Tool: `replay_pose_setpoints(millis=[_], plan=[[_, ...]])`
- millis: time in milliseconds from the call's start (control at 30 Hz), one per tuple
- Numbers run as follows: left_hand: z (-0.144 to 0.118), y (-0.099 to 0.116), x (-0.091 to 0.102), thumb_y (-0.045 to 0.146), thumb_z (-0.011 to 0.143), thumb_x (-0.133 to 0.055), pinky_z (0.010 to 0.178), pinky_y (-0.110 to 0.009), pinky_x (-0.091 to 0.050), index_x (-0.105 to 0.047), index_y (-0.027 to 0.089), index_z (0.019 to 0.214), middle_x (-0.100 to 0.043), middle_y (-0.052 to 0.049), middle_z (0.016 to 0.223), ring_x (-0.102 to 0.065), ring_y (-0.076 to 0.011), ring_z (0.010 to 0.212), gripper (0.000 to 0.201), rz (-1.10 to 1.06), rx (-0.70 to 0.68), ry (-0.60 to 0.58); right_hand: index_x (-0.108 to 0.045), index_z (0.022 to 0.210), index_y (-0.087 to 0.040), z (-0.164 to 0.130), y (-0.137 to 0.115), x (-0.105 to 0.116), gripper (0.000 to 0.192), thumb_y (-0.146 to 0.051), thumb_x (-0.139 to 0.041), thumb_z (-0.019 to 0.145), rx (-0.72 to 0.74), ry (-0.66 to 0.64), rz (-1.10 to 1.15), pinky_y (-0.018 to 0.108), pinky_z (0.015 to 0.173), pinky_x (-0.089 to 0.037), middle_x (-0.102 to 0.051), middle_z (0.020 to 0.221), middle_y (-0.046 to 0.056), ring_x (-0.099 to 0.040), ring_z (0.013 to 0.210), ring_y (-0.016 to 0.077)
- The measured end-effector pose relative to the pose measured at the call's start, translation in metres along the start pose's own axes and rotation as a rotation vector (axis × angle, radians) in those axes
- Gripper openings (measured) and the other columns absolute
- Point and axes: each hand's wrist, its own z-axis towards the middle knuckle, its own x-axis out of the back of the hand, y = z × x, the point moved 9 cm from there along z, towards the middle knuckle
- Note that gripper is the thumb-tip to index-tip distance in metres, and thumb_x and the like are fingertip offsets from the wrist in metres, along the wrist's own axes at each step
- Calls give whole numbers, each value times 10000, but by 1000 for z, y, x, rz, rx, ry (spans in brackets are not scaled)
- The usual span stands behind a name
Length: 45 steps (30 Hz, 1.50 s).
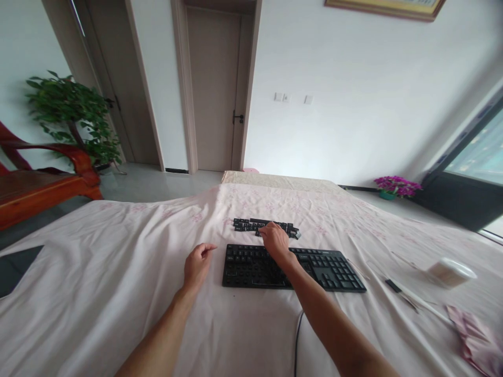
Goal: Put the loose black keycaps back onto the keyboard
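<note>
A black keyboard [251, 267] lies flat on the sheet in front of me, with bare sockets in its lower left part where keycaps are off. Just beyond its back edge, loose black keycaps [243, 225] are laid out in rows, with a long one among them. My right hand [276, 241] reaches over the keyboard to these rows, its fingers bent and pinched at a keycap, which they mostly hide. Left of the keyboard, my left hand [196, 266] hovers near its corner with the index finger stretched out and nothing visible in it.
A pale flowered sheet [118, 272] covers the surface, with folds. To the right are a small black-headed brush [393, 285], a clear round container [451, 272] and a pink cloth [473, 335]. A dark flat device [18, 267] lies far left. The cable [297, 340] runs towards me.
</note>
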Motion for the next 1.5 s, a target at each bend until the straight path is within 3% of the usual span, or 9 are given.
replay_pose_setpoints(millis=[267,667,800,900,1067,1200,1500], plan=[[-1,3,1,252,787,-487,892,-302,-466,-702,220,905,-730,-30,993,-654,-192,941,247,-9,0,-2,-753,897,-240,25,-6,-20,269,-267,-486,920,42,-82,-161,291,804,-379,-645,1044,86,-549,1020,209],[0,2,1,249,787,-487,885,-305,-469,-701,219,906,-731,-33,993,-657,-193,939,246,-25,0,5,-720,891,-220,26,-13,-25,165,-237,-556,886,71,-102,-115,269,787,-371,-661,1035,66,-594,975,189],[0,0,0,260,784,-494,884,-310,-470,-705,226,902,-733,-28,986,-658,-194,938,244,-18,2,9,-694,938,-235,14,-14,-14,175,-271,-525,908,69,-104,-65,250,730,-364,-687,1003,36,-618,929,174],[1,-1,0,260,784,-494,882,-308,-472,-706,229,906,-734,-25,980,-661,-192,933,247,-11,-3,1,-679,948,-251,-5,-18,0,166,-302,-527,903,90,-99,93,236,709,-356,-702,982,7,-624,916,166],[0,1,0,251,783,-491,876,-305,-471,-706,236,902,-736,-17,975,-662,-191,926,247,7,-6,-3,-683,895,-235,-43,-32,12,143,-285,-550,874,195,-185,284,224,725,-364,-708,907,4,-622,860,155],[-1,1,1,266,785,-496,882,-301,-467,-705,233,906,-735,-19,983,-659,-191,936,243,3,-8,0,-690,882,-229,-62,-35,7,142,-257,-552,868,201,-223,247,222,753,-370,-693,924,11,-612,888,154],[-1,2,1,268,785,-495,882,-297,-468,-705,221,902,-737,-29,978,-659,-193,941,244,-7,-17,3,-698,903,-238,-79,-39,3,247,-237,-455,945,207,-163,106,217,765,-389,-643,969,31,-587,931,151]])
